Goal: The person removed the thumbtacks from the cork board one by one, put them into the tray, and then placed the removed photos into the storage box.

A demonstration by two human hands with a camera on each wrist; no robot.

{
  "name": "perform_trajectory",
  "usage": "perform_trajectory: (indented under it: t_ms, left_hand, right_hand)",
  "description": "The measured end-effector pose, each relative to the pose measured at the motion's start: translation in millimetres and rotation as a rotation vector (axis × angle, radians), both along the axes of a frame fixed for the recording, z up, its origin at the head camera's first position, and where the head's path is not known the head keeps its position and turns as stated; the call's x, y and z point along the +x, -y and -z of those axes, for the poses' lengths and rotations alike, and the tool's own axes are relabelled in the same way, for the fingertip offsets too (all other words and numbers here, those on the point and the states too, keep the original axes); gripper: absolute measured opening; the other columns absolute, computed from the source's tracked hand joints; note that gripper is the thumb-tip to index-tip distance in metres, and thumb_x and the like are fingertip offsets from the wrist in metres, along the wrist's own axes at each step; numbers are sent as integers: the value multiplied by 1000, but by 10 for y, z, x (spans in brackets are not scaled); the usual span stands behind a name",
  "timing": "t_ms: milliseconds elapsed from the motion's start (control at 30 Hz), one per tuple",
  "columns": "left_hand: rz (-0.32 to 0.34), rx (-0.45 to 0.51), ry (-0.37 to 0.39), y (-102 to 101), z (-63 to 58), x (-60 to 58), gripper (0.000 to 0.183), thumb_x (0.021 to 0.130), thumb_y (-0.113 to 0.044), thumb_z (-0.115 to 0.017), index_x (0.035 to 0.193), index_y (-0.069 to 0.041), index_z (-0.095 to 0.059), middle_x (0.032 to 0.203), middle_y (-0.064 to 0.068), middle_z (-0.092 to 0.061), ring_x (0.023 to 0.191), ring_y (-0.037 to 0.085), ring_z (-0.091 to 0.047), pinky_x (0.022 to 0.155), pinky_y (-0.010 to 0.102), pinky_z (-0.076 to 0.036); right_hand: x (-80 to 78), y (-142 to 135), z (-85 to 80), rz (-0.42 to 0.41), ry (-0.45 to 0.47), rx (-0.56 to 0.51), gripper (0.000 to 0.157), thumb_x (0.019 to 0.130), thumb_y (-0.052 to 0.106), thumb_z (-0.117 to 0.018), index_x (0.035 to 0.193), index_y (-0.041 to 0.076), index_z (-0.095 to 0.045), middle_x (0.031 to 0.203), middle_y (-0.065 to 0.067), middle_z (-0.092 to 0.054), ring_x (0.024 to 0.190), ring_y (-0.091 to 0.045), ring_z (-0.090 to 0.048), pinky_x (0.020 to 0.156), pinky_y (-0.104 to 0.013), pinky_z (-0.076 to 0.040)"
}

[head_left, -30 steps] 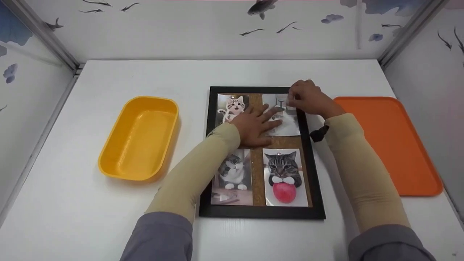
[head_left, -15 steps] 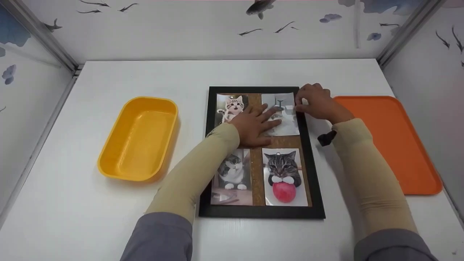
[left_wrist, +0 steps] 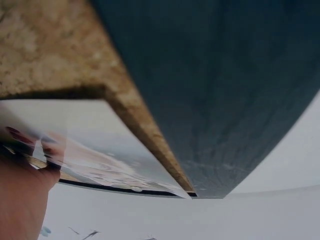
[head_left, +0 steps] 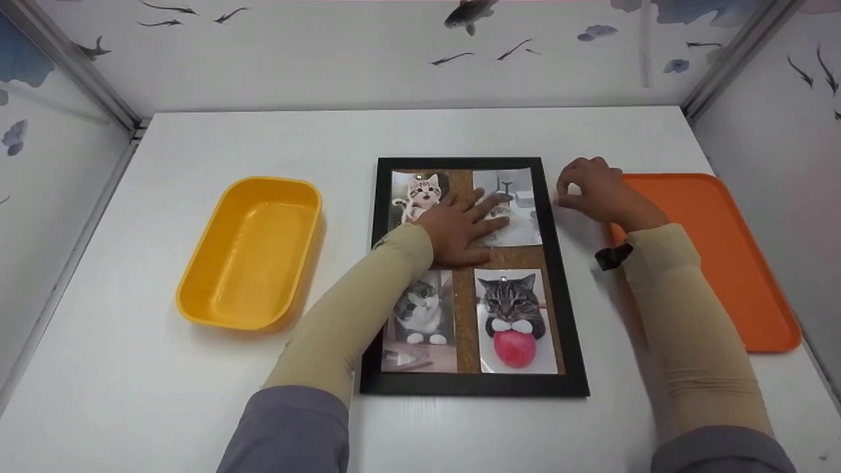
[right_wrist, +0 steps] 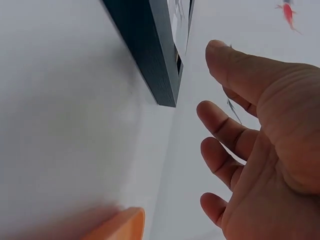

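Observation:
A black-framed cork board (head_left: 468, 315) lies on the table with several cat photos pinned to it. My left hand (head_left: 460, 230) rests on its upper half with fingers spread, partly covering the upper-left kitten photo (head_left: 420, 190) and the upper-right photo (head_left: 525, 223). In the left wrist view, part of that hand (left_wrist: 22, 200) appears beside a photo (left_wrist: 95, 135). Just right of the frame, my right hand (head_left: 598, 190) is raised off the board. The right wrist view shows the right hand's fingers (right_wrist: 220, 120) loosely bent, with no object visible in them.
To the left stands a yellow plastic basin (head_left: 253, 256). An orange tray (head_left: 729, 263) lies on the right, partly beneath my right forearm. White panels with fish drawings (head_left: 470, 13) enclose the back and sides of the white table (head_left: 131, 368).
My right hand has drawn away to the right from the upper-right photo, past the frame's edge toward the orange tray. The left hand stays in place on the board.

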State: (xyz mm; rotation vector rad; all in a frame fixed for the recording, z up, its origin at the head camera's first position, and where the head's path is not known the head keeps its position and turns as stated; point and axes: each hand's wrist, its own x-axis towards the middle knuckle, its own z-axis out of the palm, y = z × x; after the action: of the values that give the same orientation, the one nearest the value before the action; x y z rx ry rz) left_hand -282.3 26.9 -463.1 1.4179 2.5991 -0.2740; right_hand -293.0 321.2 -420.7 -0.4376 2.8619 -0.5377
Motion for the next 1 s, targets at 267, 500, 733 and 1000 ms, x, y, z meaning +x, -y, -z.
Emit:
perform_trajectory:
  t_ms: [267, 500, 733, 1000]
  left_hand:
    - [0, -19, -5, -11, 25, -16, 76, 93, -75, -7, 158, -38, 4, 165, 0, 14, 151, 29, 8, 118, 57, -4]
    - [-6, -2, 3, 10, 28, -15, 75, 93, -76, -6, 158, -39, 6, 165, 0, 14, 151, 28, 9, 118, 56, -5]
    - [-4, -7, -9, 18, -17, -2, 75, 94, -75, -8, 158, -38, 4, 165, 0, 13, 151, 29, 7, 118, 56, -6]
    - [1, -15, -10, 2, -27, 13, 75, 94, -74, -6, 158, -37, 4, 166, 1, 12, 151, 30, 6, 118, 57, -6]
  right_hand:
    - [110, -185, -6, -23, 5, 18, 9, 91, 14, -70, 90, 8, -64, 128, -19, -54, 119, -42, -38, 97, -64, -30]
    - [207, -392, 21, -38, -31, 18, 11, 91, 13, -70, 87, 6, -61, 122, -19, -56, 110, -39, -42, 88, -53, -36]
    - [309, -590, -2, -27, -33, 5, 12, 95, 15, -66, 89, 8, -60, 106, -13, -57, 100, -33, -44, 81, -49, -36]
    - [413, -847, 26, 47, 31, -48, 13, 97, 16, -64, 87, 8, -63, 102, -10, -59, 99, -30, -47, 77, -48, -38]
